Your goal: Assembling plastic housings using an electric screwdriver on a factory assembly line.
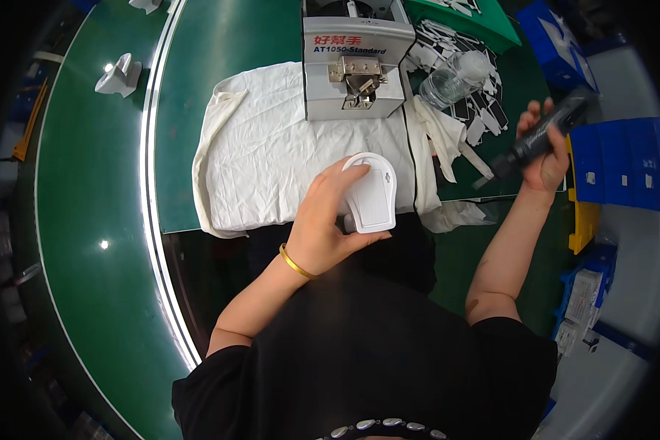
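- A long green surface (pixel 95 242) filled the left side, bordered by a bright white strip (pixel 152 183); a small white moulded part (pixel 121 75) sat near its far end.
- A person in a black short-sleeved top (pixel 389 352), seen from above, faced a green worktable (pixel 249 37).
- A creased white cloth (pixel 264 139) covered the front middle of the worktable.
- A grey boxy machine (pixel 352 81) with a metal fixture on its front stood at the back of the cloth.
- Blue bins (pixel 620 165) lined the right side.
- A scatter of flat white and black pieces (pixel 484 121) lay right of the machine, below a green tray (pixel 502 28).
- The right hand (pixel 548 161), out to the right, was closed around a dark handheld tool (pixel 539 141), blurred and tilted, its thin end pointing down-left near the table's edge.
- The left hand (pixel 319 220) pinched a white, round-topped shell (pixel 375 198) between its digits, one over the upper part and another along the lower edge; the shell was over the cloth's front edge, before the machine.
- A clear bottle (pixel 447 84) lay among the pieces.
- A gold-coloured bracelet (pixel 295 264) circled the left wrist.
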The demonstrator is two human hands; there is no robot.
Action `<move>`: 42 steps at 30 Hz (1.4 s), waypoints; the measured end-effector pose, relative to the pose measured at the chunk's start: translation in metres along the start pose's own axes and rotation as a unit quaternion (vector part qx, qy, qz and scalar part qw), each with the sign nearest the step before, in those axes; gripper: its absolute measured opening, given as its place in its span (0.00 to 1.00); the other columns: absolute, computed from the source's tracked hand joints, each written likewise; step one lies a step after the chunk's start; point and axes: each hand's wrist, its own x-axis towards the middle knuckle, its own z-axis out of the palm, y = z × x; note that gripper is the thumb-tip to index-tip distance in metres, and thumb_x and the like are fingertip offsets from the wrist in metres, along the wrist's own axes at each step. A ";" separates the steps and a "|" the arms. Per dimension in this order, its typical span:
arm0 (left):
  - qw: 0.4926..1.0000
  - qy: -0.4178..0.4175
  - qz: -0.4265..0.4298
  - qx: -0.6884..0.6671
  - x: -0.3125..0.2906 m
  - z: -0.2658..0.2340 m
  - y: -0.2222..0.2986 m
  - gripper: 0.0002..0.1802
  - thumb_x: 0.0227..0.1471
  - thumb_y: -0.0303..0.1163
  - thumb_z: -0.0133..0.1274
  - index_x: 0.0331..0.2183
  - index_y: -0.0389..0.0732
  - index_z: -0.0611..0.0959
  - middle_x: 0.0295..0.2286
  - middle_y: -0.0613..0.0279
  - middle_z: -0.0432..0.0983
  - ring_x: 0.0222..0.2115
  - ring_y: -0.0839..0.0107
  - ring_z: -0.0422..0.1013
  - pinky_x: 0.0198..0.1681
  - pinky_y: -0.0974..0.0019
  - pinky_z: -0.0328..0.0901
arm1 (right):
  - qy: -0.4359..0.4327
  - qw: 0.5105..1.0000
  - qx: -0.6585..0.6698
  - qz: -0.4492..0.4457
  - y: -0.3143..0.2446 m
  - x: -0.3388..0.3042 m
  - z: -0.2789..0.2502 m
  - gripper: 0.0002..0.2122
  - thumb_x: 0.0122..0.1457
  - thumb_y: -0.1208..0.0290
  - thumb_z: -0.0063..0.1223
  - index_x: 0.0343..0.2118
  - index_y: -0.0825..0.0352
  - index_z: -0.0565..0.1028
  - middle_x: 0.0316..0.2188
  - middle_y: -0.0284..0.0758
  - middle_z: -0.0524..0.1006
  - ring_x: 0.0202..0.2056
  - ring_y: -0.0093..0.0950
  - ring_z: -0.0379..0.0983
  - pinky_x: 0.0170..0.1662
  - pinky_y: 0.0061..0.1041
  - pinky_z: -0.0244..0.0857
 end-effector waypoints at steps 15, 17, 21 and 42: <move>0.990 -0.003 0.063 0.125 -0.008 0.016 -0.023 0.43 0.29 0.34 0.73 0.53 0.48 0.78 0.52 0.45 0.68 0.53 0.46 0.66 0.53 0.54 0.65 | -0.119 0.939 -0.308 -0.095 0.084 0.033 0.236 0.21 0.51 0.81 0.63 0.45 0.69 0.66 0.34 0.31 0.71 0.37 0.23 0.74 0.42 0.23 0.70; 0.990 0.001 0.071 0.122 -0.007 0.017 -0.024 0.43 0.29 0.34 0.72 0.53 0.48 0.78 0.53 0.44 0.68 0.53 0.46 0.66 0.54 0.54 0.65 | -0.216 0.911 -0.334 -0.112 0.079 0.046 0.221 0.19 0.54 0.79 0.60 0.48 0.69 0.68 0.36 0.35 0.75 0.39 0.29 0.76 0.44 0.26 0.70; 0.989 0.000 0.079 0.122 -0.005 0.017 -0.024 0.41 0.30 0.34 0.72 0.52 0.47 0.78 0.53 0.43 0.67 0.53 0.45 0.66 0.53 0.54 0.65 | -0.265 0.688 -0.640 -0.218 0.067 0.054 0.219 0.18 0.58 0.78 0.54 0.51 0.72 0.67 0.30 0.38 0.77 0.33 0.29 0.76 0.41 0.30 0.70; 0.986 0.020 0.108 0.126 -0.012 0.015 -0.036 0.41 0.29 0.40 0.73 0.51 0.47 0.80 0.51 0.43 0.69 0.52 0.46 0.68 0.51 0.55 0.67 | -0.202 0.881 -0.394 -0.166 0.078 -0.048 0.216 0.26 0.57 0.74 0.52 0.57 0.71 0.56 0.23 0.33 0.68 0.24 0.24 0.68 0.34 0.31 0.66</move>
